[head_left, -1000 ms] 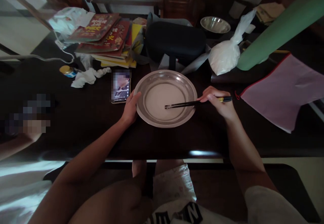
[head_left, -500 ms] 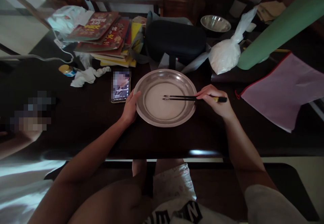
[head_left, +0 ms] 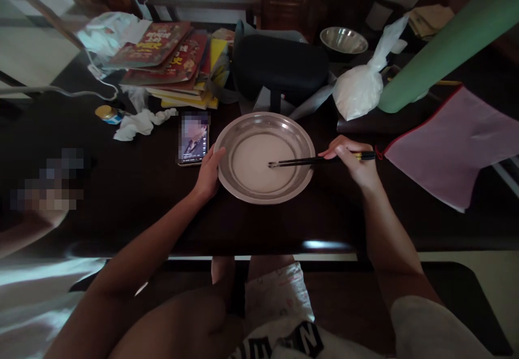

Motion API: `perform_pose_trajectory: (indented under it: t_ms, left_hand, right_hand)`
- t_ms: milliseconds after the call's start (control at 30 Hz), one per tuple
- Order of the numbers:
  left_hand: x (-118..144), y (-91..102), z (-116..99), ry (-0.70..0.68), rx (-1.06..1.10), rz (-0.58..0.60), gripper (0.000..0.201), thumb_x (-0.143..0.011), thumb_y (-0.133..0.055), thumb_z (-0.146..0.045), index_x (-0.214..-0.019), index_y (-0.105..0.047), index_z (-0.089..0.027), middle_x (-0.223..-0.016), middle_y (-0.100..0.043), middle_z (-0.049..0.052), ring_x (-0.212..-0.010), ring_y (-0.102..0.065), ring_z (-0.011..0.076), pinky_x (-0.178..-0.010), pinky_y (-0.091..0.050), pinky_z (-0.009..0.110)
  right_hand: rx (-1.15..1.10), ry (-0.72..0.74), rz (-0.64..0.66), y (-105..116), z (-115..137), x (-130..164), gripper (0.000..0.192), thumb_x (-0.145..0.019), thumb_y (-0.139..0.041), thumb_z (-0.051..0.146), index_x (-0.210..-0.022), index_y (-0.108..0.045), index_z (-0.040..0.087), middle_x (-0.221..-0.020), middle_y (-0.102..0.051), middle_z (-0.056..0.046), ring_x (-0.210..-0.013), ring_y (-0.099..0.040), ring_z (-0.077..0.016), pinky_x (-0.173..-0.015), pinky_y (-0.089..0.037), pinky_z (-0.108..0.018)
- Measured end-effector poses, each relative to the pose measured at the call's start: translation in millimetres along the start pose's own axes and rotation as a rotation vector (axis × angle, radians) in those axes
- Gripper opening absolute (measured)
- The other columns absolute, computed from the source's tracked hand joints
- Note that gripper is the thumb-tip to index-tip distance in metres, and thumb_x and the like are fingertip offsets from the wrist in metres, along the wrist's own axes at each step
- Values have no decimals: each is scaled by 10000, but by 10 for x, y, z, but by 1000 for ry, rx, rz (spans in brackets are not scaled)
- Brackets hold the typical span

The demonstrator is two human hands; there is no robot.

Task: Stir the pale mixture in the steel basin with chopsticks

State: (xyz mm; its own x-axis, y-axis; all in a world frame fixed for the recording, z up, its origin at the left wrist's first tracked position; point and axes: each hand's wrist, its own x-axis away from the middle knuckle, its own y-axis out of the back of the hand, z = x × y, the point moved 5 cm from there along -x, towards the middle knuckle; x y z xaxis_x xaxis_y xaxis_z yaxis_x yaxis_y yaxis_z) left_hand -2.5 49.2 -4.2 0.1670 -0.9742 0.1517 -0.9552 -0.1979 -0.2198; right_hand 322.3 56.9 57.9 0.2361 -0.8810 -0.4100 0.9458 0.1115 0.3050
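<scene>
A round metal basin (head_left: 265, 198) stands on the dark table in front of me, with a whitish, cloudy substance (head_left: 255, 159) covering its bottom. My left hand (head_left: 209, 173) grips the basin's left rim, its thumb over the edge. In my right hand (head_left: 352, 157), closed at the right of the basin, is a pair of black chopsticks (head_left: 304, 161) with gold bands near the back ends. Their tips lie close together over the middle of the whitish substance; whether they dip into it is hard to tell.
Left of the basin lies a lit phone (head_left: 193, 138), near crumpled tissue (head_left: 140, 123) and a small jar (head_left: 107, 113). Books (head_left: 162, 51), a black case (head_left: 280, 66), a tied bag of white powder (head_left: 359, 91) and a green cylinder (head_left: 441, 51) stand behind. Another person's arm (head_left: 34, 226) rests at left.
My right hand has shifted a little to the right. The chopstick tips, slightly apart before, have come together and moved right and down. My left hand and the basin stay put.
</scene>
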Motion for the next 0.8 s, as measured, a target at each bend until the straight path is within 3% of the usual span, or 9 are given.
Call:
perform_pose_trajectory:
  t_ms: [133,333,500,667,800]
  left_hand:
    - [-1,0,-7,-14,-8,-4,185,-809,-647,-320,-939,-668,-189,-904,-747,48,-888,-715,228,-687,-576,287]
    - [5,-3,-16,-16,5,2,190,-794,-670,-340,-921,-661,-199,-892,-747,40,-891,-717,228,-696,-581,292]
    - [-7,8,-2,-12,11,0,216,-786,-677,-360,-931,-660,-201,-923,-753,46,-910,-720,237,-679,-572,286]
    - [-8,11,1,-9,-5,3,231,-794,-668,-361,-954,-657,-195,-942,-748,56,-920,-718,240,-702,-569,294]
    - [-3,9,-3,-10,-6,1,242,-789,-671,-370,-956,-661,-195,-917,-749,50,-904,-718,241,-685,-570,293]
  right_hand:
    - [47,36,117,-81,15,-10,201,-910,-671,428,-809,-796,306,-852,-796,-17,-854,-683,-200,-813,-540,-391]
    - [48,14,-26,40,16,-14,242,-929,-645,432,-784,-792,306,-793,-764,-22,-793,-671,-189,-782,-533,-391]
    - [61,36,129,-102,23,-12,211,-897,-675,466,-806,-796,320,-852,-801,-16,-850,-674,-208,-815,-539,-412]
    - [44,6,18,-26,24,-7,251,-929,-639,436,-787,-797,303,-811,-783,-23,-795,-670,-197,-774,-530,-393]
    - [34,31,100,-89,29,-1,237,-924,-646,443,-794,-797,313,-814,-791,-18,-800,-667,-199,-774,-532,-394]
